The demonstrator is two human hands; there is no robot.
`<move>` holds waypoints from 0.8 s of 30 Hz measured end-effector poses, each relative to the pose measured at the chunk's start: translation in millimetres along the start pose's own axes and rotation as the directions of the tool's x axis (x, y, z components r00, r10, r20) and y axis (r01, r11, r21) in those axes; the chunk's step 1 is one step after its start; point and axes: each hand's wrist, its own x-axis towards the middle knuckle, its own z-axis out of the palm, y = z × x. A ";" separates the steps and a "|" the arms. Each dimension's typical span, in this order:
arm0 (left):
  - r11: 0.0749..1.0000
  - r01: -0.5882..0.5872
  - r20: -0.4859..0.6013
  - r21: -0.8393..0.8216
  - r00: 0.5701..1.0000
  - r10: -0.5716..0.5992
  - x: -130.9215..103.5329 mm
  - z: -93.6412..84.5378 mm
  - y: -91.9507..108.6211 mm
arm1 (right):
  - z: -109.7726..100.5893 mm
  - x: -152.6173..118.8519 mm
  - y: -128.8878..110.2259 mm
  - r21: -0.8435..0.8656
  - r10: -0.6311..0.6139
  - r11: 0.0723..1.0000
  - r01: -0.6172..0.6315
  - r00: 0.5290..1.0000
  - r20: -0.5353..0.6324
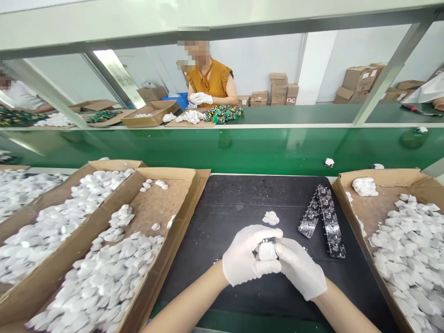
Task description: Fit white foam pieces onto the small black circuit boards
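Note:
Both my hands wear white gloves and meet above the black mat (222, 208). My left hand (244, 254) is closed around a small circuit board with a white part (267, 250) on it. My right hand (300, 266) pinches the same piece from its right side, with the thumb on the white part. Glove fingers hide much of the board. Just beyond them lies a small heap of white pieces (270, 218). To the right rest two strips of black circuit boards, one long strip (331, 222) and one shorter strip (310, 217) partly beneath it.
Cardboard trays of white pieces flank the mat, a left tray (189, 203) and a right tray (378, 175). Past the mat runs a green conveyor belt (263, 148) carrying a finished-looking piece (329, 163). Across it, a co-worker (211, 83) handles something beside a pile of green boards (224, 114).

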 end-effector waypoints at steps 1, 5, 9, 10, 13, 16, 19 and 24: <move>0.997 -0.039 -0.009 0.072 0.999 0.040 1.3 0.3 -2.0 | -0.6 0.5 0.4 0.001 -0.006 1.000 0.006 1.000 -0.015; 0.968 -0.072 -0.003 0.241 0.997 0.075 7.0 2.3 -10.4 | -0.3 2.3 -0.2 -0.154 -0.010 0.988 -0.013 0.989 -0.149; 0.952 0.015 0.070 0.306 0.997 -0.039 13.4 -13.7 -20.2 | -1.0 7.5 -6.3 -0.514 -0.058 0.847 -0.138 0.936 -0.347; 0.948 0.077 0.043 0.308 0.995 -0.095 14.7 -21.9 -24.8 | -3.4 10.7 -9.0 -0.604 -0.088 0.779 -0.168 0.924 -0.371; 0.865 0.305 -0.107 0.398 0.952 -0.287 16.6 -48.0 -47.8 | -19.5 29.6 -20.0 -0.770 -0.159 0.580 -0.265 0.890 -0.426; 0.781 0.451 -0.250 0.433 0.892 -0.376 15.3 -60.7 -76.3 | -45.6 66.1 -32.9 -0.826 -0.228 0.412 -0.385 0.834 -0.503; 0.773 0.459 -0.235 0.438 0.888 -0.395 14.0 -55.2 -90.6 | -72.7 114.1 -44.4 -0.834 -0.247 0.283 -0.475 0.804 -0.541; 0.865 0.264 -0.025 0.426 0.960 -0.280 14.3 -35.1 -73.5 | -112.1 169.3 -62.2 -0.797 -0.231 0.194 -0.572 0.763 -0.604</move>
